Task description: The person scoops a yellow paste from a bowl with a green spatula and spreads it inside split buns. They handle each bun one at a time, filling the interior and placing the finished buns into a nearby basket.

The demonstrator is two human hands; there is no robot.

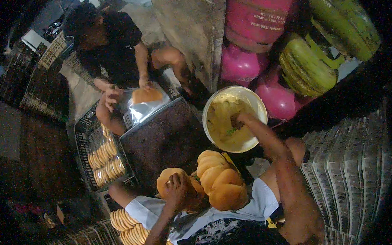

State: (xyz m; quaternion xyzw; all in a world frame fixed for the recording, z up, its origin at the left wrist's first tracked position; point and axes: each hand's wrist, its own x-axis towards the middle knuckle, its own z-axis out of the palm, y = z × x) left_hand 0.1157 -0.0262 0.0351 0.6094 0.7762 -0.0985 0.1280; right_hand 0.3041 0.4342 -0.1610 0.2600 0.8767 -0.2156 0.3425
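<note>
My left hand [176, 189] rests over a round, golden-brown bread bun [165, 177] above my lap, its fingers curled around the top. Beside it lies a row of joined buns [219, 178], close to my right thigh. Inside a white bucket [208, 133] with a pale yellow, creamy spread [223, 106], my right hand [238, 120] is lowered and its fingers look closed. A small green piece shows by that hand; what the hand grips is too dark to make out.
A person [116, 52] across from me handles a bun in a clear plastic bag [145, 102]. At left, a black crate [86, 143] holds packed buns. Pink gas cylinders [261, 21] and green ones [308, 66] stand beyond the bucket. Stacked crates [349, 173] rise at right.
</note>
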